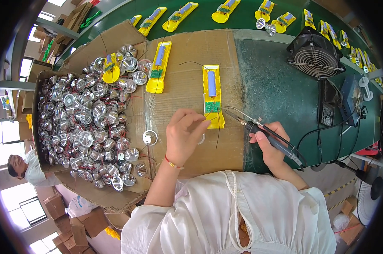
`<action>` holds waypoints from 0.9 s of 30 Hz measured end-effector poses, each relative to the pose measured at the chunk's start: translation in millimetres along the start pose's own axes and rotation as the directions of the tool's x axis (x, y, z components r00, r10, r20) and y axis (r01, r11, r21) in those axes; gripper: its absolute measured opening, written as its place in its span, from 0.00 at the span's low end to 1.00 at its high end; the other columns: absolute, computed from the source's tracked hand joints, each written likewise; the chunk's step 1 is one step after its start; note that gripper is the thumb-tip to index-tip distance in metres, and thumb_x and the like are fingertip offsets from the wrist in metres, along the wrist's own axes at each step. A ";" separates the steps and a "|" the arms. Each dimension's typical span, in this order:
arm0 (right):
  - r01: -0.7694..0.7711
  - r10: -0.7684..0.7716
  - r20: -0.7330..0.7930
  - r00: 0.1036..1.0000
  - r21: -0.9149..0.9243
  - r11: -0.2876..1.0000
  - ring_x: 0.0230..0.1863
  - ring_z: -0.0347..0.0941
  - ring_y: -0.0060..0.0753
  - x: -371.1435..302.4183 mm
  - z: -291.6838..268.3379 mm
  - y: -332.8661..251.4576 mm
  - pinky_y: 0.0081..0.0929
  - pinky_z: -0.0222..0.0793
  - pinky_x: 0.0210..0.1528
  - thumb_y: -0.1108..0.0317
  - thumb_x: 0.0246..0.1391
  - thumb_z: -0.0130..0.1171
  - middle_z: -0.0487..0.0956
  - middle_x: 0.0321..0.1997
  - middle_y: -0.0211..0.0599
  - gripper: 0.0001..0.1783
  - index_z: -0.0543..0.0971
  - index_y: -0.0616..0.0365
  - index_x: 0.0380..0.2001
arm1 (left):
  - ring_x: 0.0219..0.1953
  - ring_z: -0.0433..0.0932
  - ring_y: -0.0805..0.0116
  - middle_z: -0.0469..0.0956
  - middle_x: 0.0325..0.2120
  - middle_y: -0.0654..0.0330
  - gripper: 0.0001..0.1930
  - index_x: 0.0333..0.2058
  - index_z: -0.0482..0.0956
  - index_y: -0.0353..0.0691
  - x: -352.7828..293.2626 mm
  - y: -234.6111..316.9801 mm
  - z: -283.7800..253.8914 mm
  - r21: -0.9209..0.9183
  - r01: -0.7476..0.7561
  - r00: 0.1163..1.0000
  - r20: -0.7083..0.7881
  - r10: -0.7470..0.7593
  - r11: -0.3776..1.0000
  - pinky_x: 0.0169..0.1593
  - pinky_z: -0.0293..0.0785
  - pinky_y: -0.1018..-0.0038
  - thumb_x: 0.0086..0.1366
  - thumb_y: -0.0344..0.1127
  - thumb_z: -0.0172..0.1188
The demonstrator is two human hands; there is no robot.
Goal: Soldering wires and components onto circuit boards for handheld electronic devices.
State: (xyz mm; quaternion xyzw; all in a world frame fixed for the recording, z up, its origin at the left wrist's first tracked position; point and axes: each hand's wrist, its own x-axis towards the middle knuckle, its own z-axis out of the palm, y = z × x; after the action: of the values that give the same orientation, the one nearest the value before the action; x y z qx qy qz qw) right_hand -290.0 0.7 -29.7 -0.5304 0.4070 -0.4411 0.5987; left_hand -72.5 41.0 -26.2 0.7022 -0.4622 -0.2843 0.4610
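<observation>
My right hand grips a black soldering iron, its tip pointing left toward a yellow torch half-shell that lies open on the cardboard with a blue battery cell and a green circuit board inside. My left hand has its fingers pinched together right beside the shell's lower end, seemingly on a thin wire. A small white ring lies just under that hand. A round silver reflector sits alone to the left of it.
A cardboard box at left is heaped with several silver reflectors. Another yellow shell lies nearby; more ride the green belt behind. A black fan and cables stand at right. A person sits at far left.
</observation>
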 end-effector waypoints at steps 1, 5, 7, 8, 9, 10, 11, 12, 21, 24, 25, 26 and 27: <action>-0.001 0.001 0.001 1.000 -0.001 1.000 0.25 0.74 0.26 0.3 0.5 -0.2 0.25 0.71 0.32 0.73 0.50 0.55 0.77 0.25 0.44 0.07 0.68 0.63 0.29 | 0.26 0.73 0.68 0.73 0.27 0.61 0.04 0.24 0.78 0.35 0.5 -0.8 -1.3 0.171 -0.200 0.980 0.028 0.198 0.965 0.27 0.67 0.75 0.48 0.28 0.64; 0.003 -0.003 0.006 1.000 0.000 1.000 0.25 0.73 0.26 0.0 1.8 1.4 0.24 0.71 0.32 0.73 0.51 0.55 0.77 0.25 0.43 0.07 0.68 0.63 0.28 | 0.25 0.73 0.75 0.72 0.27 0.58 0.04 0.25 0.77 0.34 5.9 4.4 1.4 0.580 -0.482 0.855 0.147 0.498 0.656 0.24 0.68 0.81 0.52 0.27 0.62; 0.007 -0.007 0.003 1.000 -0.004 1.000 0.25 0.73 0.26 0.2 2.9 2.5 0.24 0.71 0.32 0.73 0.50 0.55 0.76 0.25 0.43 0.07 0.67 0.63 0.28 | 0.25 0.73 0.70 0.73 0.26 0.58 0.05 0.23 0.77 0.34 2.5 5.3 3.5 0.385 -0.301 0.951 0.048 0.306 0.872 0.27 0.69 0.77 0.51 0.29 0.62; 0.011 -0.011 0.019 1.000 -0.006 1.000 0.25 0.73 0.25 1.5 4.9 2.8 0.24 0.71 0.31 0.73 0.50 0.55 0.76 0.25 0.43 0.07 0.68 0.63 0.28 | 0.25 0.74 0.65 0.74 0.26 0.58 0.05 0.22 0.77 0.35 0.8 4.6 4.0 0.149 -0.080 0.997 0.005 0.080 0.986 0.30 0.69 0.74 0.51 0.30 0.62; 0.015 -0.015 0.035 0.999 -0.007 1.000 0.25 0.73 0.25 2.7 7.0 3.6 0.24 0.71 0.31 0.73 0.50 0.55 0.76 0.25 0.43 0.07 0.68 0.64 0.29 | 0.25 0.74 0.65 0.74 0.26 0.58 0.05 0.22 0.77 0.35 1.8 0.8 4.0 0.150 -0.077 0.997 0.007 0.076 0.986 0.30 0.69 0.74 0.51 0.30 0.62; 0.016 -0.015 0.036 0.999 -0.008 1.000 0.25 0.73 0.25 5.4 8.9 3.4 0.24 0.71 0.31 0.73 0.50 0.55 0.76 0.25 0.43 0.07 0.68 0.64 0.29 | 0.24 0.74 0.66 0.74 0.25 0.58 0.05 0.22 0.77 0.35 6.0 -3.4 4.5 0.100 0.003 1.000 0.028 -0.006 0.995 0.29 0.69 0.74 0.51 0.30 0.62; -0.001 0.003 0.055 0.998 -0.029 1.000 0.25 0.73 0.25 7.9 11.2 4.0 0.24 0.71 0.31 0.74 0.50 0.55 0.76 0.25 0.43 0.07 0.68 0.64 0.29 | 0.23 0.73 0.66 0.74 0.25 0.58 0.05 0.23 0.77 0.34 8.6 -5.7 5.0 0.051 0.085 0.995 0.052 -0.088 0.995 0.29 0.69 0.74 0.51 0.30 0.62; -0.019 0.022 0.075 0.997 -0.050 0.999 0.25 0.73 0.25 9.7 12.7 5.3 0.23 0.71 0.31 0.74 0.50 0.55 0.76 0.26 0.43 0.07 0.68 0.64 0.29 | 0.23 0.73 0.66 0.74 0.25 0.58 0.05 0.23 0.77 0.34 9.1 -5.5 5.8 0.051 0.086 0.995 0.051 -0.088 0.995 0.29 0.69 0.74 0.51 0.30 0.62; -0.056 0.055 0.055 0.997 0.018 0.998 0.25 0.73 0.26 17.7 15.7 9.6 0.24 0.71 0.29 0.75 0.50 0.55 0.76 0.25 0.43 0.06 0.69 0.65 0.28 | 0.22 0.74 0.68 0.74 0.23 0.58 0.06 0.21 0.77 0.33 15.9 -2.8 6.9 0.072 0.180 0.978 0.098 -0.187 0.981 0.28 0.69 0.75 0.51 0.30 0.61; -0.042 0.042 0.061 0.997 -0.007 0.999 0.25 0.73 0.26 14.7 17.1 9.7 0.23 0.71 0.29 0.75 0.49 0.55 0.76 0.24 0.43 0.06 0.69 0.64 0.27 | 0.23 0.74 0.67 0.74 0.23 0.58 0.06 0.21 0.77 0.34 13.2 -8.5 6.6 0.017 0.201 0.974 0.101 -0.202 0.979 0.29 0.69 0.74 0.51 0.31 0.61; -0.050 0.050 0.052 0.997 -0.012 0.999 0.25 0.74 0.26 14.3 16.0 8.8 0.23 0.71 0.29 0.75 0.49 0.56 0.76 0.25 0.43 0.06 0.68 0.64 0.27 | 0.19 0.72 0.73 0.73 0.25 0.60 0.07 0.21 0.76 0.31 13.3 -10.3 7.5 0.050 0.163 0.979 0.116 -0.168 0.985 0.24 0.68 0.78 0.53 0.30 0.60; -0.064 0.064 0.048 0.997 0.001 0.998 0.25 0.74 0.23 12.6 15.4 11.2 0.20 0.70 0.28 0.74 0.49 0.57 0.77 0.24 0.39 0.07 0.70 0.64 0.27 | 0.16 0.71 0.79 0.71 0.26 0.62 0.09 0.21 0.74 0.29 13.6 -11.7 8.5 0.082 0.125 0.982 0.132 -0.135 0.989 0.18 0.66 0.82 0.55 0.28 0.60; -0.079 0.078 0.045 0.996 0.014 0.997 0.25 0.74 0.20 12.6 13.7 13.8 0.17 0.70 0.26 0.73 0.49 0.58 0.77 0.24 0.35 0.07 0.71 0.63 0.27 | 0.17 0.71 0.79 0.70 0.27 0.62 0.09 0.21 0.74 0.28 14.5 -12.3 10.3 0.055 0.150 0.979 0.131 -0.156 0.987 0.18 0.66 0.82 0.55 0.28 0.60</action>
State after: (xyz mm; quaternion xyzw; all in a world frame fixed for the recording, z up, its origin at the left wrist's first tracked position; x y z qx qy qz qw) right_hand -272.1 -7.0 -42.2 -0.5188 0.4106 -0.4088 0.6285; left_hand -70.2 25.6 -41.2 0.7251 -0.4432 -0.3550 0.3896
